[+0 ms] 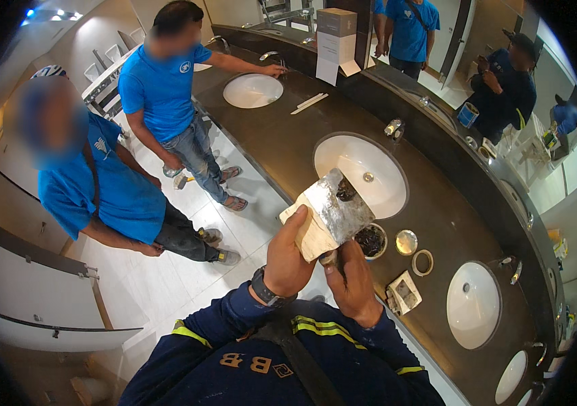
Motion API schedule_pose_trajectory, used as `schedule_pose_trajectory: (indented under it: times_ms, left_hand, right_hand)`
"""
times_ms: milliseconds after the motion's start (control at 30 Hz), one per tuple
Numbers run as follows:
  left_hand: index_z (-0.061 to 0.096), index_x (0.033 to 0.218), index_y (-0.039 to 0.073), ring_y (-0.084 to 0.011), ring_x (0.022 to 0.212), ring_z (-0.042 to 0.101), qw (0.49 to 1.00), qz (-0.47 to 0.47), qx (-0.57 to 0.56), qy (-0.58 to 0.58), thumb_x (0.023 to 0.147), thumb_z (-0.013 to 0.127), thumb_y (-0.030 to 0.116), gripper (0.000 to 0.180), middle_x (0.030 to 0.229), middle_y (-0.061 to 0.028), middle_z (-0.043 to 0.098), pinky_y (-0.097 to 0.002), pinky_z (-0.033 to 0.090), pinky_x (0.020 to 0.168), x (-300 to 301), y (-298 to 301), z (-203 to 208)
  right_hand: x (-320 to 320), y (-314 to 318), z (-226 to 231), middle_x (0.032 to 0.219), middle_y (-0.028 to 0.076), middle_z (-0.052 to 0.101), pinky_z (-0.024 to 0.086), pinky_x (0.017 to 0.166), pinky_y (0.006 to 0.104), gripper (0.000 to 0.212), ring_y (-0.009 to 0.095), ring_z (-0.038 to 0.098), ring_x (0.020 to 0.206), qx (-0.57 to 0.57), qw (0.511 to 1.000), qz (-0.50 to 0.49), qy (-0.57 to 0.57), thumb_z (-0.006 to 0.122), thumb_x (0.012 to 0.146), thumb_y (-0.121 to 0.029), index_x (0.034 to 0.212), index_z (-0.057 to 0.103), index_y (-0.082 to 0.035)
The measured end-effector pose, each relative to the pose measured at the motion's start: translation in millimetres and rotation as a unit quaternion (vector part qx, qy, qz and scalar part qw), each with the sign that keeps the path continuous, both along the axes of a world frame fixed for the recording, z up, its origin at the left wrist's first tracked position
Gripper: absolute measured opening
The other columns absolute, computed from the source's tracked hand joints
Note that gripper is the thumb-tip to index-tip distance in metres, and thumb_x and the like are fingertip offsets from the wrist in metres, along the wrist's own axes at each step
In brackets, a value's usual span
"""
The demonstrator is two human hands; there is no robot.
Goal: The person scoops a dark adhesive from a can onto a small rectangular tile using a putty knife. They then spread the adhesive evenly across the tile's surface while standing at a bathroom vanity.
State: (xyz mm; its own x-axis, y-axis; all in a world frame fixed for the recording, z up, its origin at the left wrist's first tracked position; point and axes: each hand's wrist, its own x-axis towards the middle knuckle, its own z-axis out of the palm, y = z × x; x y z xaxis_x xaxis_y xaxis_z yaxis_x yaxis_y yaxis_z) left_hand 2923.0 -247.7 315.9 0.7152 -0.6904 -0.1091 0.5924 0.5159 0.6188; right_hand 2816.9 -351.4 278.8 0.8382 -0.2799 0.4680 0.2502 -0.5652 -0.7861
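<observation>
In front of my chest, my left hand [283, 262] grips a cream-coloured flat piece [307, 229] with a rough, smeared surface. My right hand [356, 287] is closed around the short handle of a wide putty knife [343, 220]. Its scuffed metal blade lies against the cream piece, and a lump of dark paste [347, 191] sits near the blade's far corner. Just beyond my right hand, an open can [372, 241] of dark, glossy paste stands on the brown counter [288, 152], partly hidden by the blade and hand.
Beside the can lie a round lid [406, 242], a ring [422, 262] and a smeared square piece [403, 293]. Nearby are white basins [339, 154] with taps [393, 128], thin white strips [309, 103] and a box [336, 44]. Two people in blue shirts [160, 81] stand left; one reaches over the counter.
</observation>
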Motion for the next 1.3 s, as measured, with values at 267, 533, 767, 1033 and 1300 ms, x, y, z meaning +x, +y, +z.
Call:
schedule_pose_trajectory:
  times_ms: [267,533,767,1033,1300]
  left_hand:
    - [0.045,0.137,0.003,-0.0243,0.114,0.061,0.998,-0.028,-0.023,0.051,0.103,0.036,0.033,0.046,0.126,-0.0125,0.061,-0.0376,0.049,0.095,4,4,2]
    - [0.043,0.138,0.001,-0.0257,0.117,0.060,1.000,-0.021,-0.001,-0.009,0.103,0.037,0.033,0.047,0.128,-0.0139,0.059,-0.0399,0.046,0.102,-2,1,-3]
    - [0.044,0.137,0.001,-0.0256,0.117,0.060,0.998,-0.030,-0.034,0.035,0.103,0.038,0.033,0.047,0.128,-0.0139,0.059,-0.0395,0.046,0.101,-3,4,9]
    - [0.045,0.136,0.000,-0.0249,0.113,0.062,1.000,-0.012,0.012,0.023,0.103,0.039,0.032,0.046,0.125,-0.0140,0.061,-0.0389,0.047,0.100,-3,5,-4]
    - [0.046,0.135,0.000,-0.0245,0.107,0.064,0.999,-0.035,0.010,-0.009,0.103,0.038,0.034,0.047,0.123,-0.0139,0.062,-0.0383,0.051,0.091,-2,6,-7]
  right_hand:
    - [-7,-4,23,0.096,0.016,0.064,0.050,0.073,0.0414,0.037,0.037,0.065,0.086,0.065,0.991,0.021,0.117,0.072,0.083,-0.028,0.105,0.061,-0.001]
    - [-5,5,3,0.087,0.013,0.064,0.050,0.068,0.0405,0.031,0.036,0.065,0.079,-0.057,0.995,-0.065,0.049,0.076,0.079,-0.016,0.102,0.061,-0.002]
    - [-15,0,7,0.100,0.014,0.064,0.049,0.083,0.0358,0.030,0.028,0.064,0.093,0.196,0.975,0.033,0.096,0.070,0.087,-0.020,0.107,0.060,0.000]
    - [-12,-14,10,0.098,0.015,0.063,0.049,0.084,0.0388,0.032,0.031,0.063,0.092,0.124,0.981,0.054,0.143,0.071,0.081,-0.017,0.105,0.061,0.001]
    - [-12,-6,0,0.093,0.013,0.066,0.052,0.074,0.0343,0.031,0.022,0.067,0.086,0.048,0.988,-0.013,0.146,0.072,0.076,-0.011,0.101,0.059,0.001]
